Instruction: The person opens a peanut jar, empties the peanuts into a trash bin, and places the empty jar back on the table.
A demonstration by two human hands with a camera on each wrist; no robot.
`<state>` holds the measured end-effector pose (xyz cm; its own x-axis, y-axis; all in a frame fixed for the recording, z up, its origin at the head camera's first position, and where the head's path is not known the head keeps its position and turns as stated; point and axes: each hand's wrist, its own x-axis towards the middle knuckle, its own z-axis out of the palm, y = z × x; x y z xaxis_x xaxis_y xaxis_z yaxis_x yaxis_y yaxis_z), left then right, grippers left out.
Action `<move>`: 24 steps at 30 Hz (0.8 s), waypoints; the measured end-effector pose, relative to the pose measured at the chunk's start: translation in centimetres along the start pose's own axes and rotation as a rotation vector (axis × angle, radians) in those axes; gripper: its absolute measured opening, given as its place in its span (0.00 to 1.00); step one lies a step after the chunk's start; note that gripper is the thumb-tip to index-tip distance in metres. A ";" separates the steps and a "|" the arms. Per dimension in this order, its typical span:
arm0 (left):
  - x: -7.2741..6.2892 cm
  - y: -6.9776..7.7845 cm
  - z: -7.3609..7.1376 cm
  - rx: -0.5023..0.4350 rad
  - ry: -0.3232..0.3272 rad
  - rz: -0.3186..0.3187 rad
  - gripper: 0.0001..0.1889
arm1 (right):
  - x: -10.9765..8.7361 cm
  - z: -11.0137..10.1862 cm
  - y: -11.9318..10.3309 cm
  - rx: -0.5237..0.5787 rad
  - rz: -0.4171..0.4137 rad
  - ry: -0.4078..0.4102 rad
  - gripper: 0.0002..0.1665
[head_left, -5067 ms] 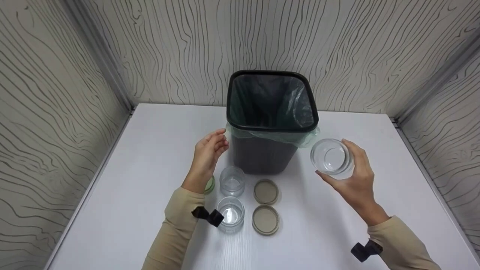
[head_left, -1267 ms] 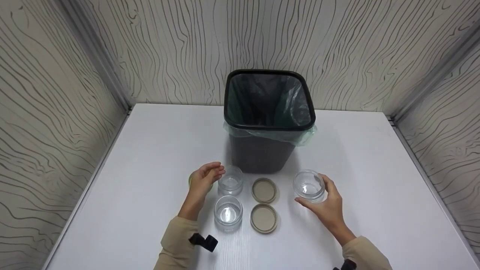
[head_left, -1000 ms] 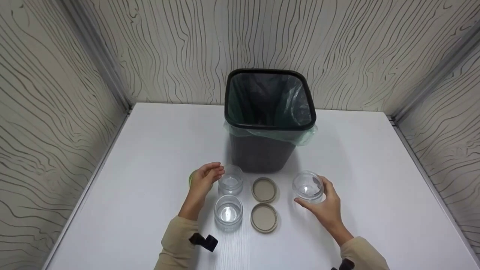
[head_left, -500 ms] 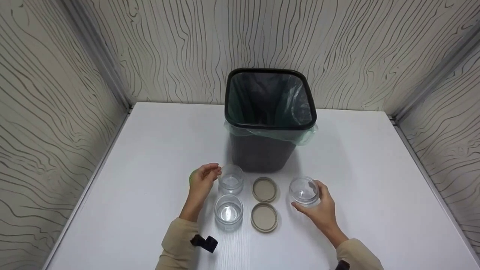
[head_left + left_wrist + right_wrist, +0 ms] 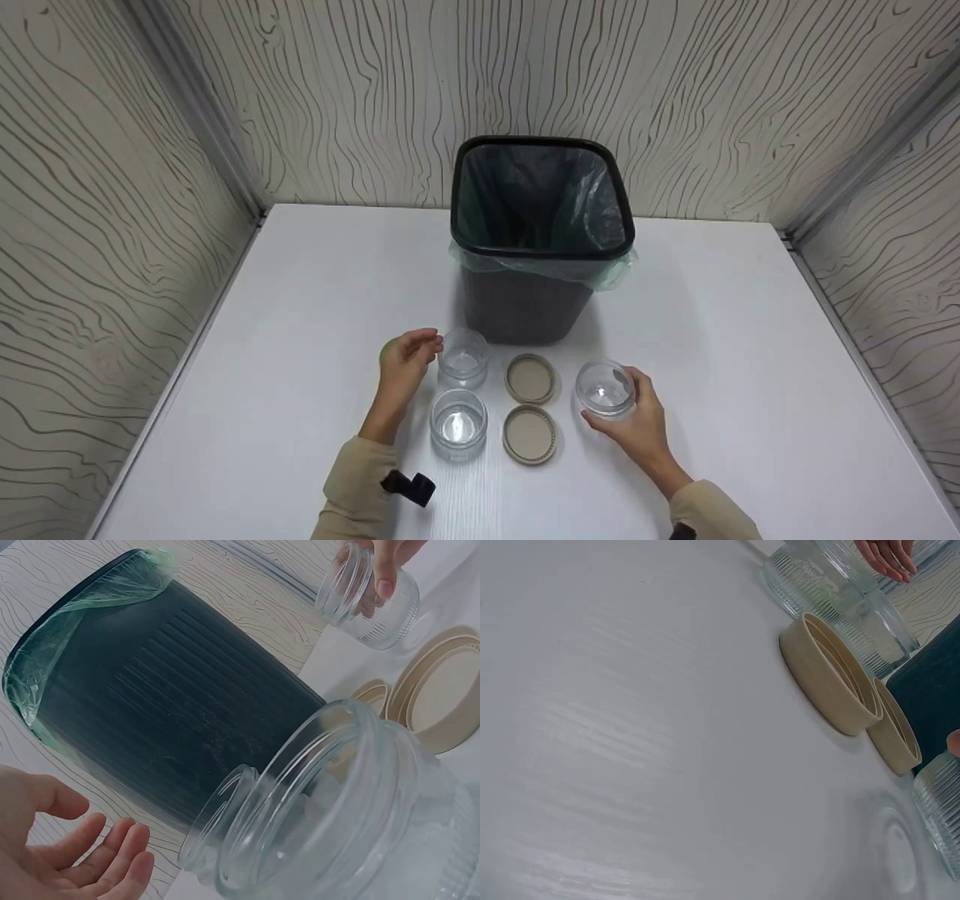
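Note:
My right hand (image 5: 639, 431) grips a clear glass jar (image 5: 600, 397) by its side, thumb on the near side and fingers at the far side. In the right wrist view the jar (image 5: 939, 802) is close over the table, its reflection below it. My left hand (image 5: 401, 367) hangs with loosely curled fingers, holding nothing, beside two lidless glass jars, one far (image 5: 460, 369) and one near (image 5: 457, 435). Right of these lie two beige lids, a far lid (image 5: 530, 379) and a near lid (image 5: 529, 435), inner side up. A green round edge (image 5: 387, 351) peeks out behind my left hand.
A dark bin (image 5: 525, 304) with a black rim and a green plastic liner (image 5: 615, 274) stands behind the jars and lids. All of it is on a white table (image 5: 300, 315), closed in by wood-patterned walls (image 5: 360, 105) at the back and both sides.
My right hand has brought the jar from beside the bin's rim down and left, toward the lids, and keeps lowering it. My left hand has come down from the bin's side and stays nearly still.

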<state>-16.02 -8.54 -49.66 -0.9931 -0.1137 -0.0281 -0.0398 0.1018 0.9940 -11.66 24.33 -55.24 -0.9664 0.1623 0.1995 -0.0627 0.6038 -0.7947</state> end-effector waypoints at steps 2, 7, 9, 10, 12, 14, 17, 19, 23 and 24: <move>0.0 0.0 0.0 0.000 0.004 -0.007 0.15 | -0.1 0.0 0.0 -0.002 0.003 0.001 0.55; -0.1 0.0 0.0 -0.008 0.007 -0.012 0.15 | -0.2 0.1 0.1 0.007 0.017 -0.011 0.54; -0.2 0.0 0.0 -0.017 0.007 -0.014 0.15 | -0.2 0.2 0.2 0.006 0.035 -0.017 0.55; -0.2 0.0 0.0 -0.022 0.006 -0.008 0.15 | -0.2 0.3 0.2 0.001 0.038 -0.020 0.55; -0.2 0.1 0.1 -0.026 0.009 -0.010 0.15 | -0.2 0.4 0.3 0.005 0.044 -0.027 0.55; -0.2 0.1 0.2 -0.021 0.009 -0.016 0.15 | -0.3 0.4 0.5 0.020 0.050 -0.036 0.55; -0.3 0.0 0.3 -0.007 -0.002 -0.034 0.15 | -0.4 0.5 0.6 0.039 0.056 -0.046 0.54; -0.3 0.0 0.5 0.001 -0.013 -0.047 0.15 | -0.4 0.5 0.7 0.047 0.064 -0.049 0.54; -0.4 -0.1 0.7 0.000 -0.029 -0.052 0.16 | -0.4 0.5 0.7 0.047 0.066 -0.053 0.54; -0.4 -0.1 0.7 -0.001 -0.035 -0.050 0.16 | -0.4 0.5 0.7 0.047 0.067 -0.058 0.54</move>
<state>-15.67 -7.75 -49.81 -0.9931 -0.0844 -0.0817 -0.0897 0.0962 0.9913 -11.41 24.24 -56.17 -0.9815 0.1552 0.1125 -0.0075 0.5555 -0.8315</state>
